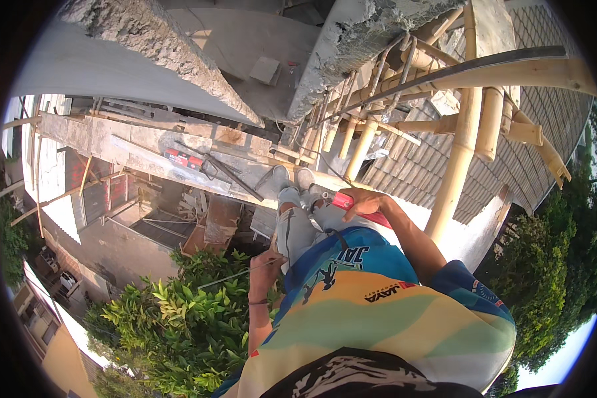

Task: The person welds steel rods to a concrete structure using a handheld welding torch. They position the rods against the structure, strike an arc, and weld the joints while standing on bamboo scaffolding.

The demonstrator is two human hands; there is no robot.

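My right hand [368, 202] grips a red cylindrical tool [343, 200] with a pale tip, held beside my right thigh. My left hand [265, 268], low beside my left leg, is closed on a thin rod or cord [229, 278] that runs out over the foliage. My feet [292, 178] stand at the near edge of a weathered plank walkway [123, 139]. On the planks lie a red-and-black object [182, 158], a long thin strip and a dark metal bar [239, 180].
Bamboo scaffolding [467, 132] and a dark rail rise to the right over a tiled roof [411, 172]. Rough concrete edges [199, 60] are ahead, with a grey floor between. A drop to a lower structure [139, 225] and a leafy tree [172, 318] lies below on the left.
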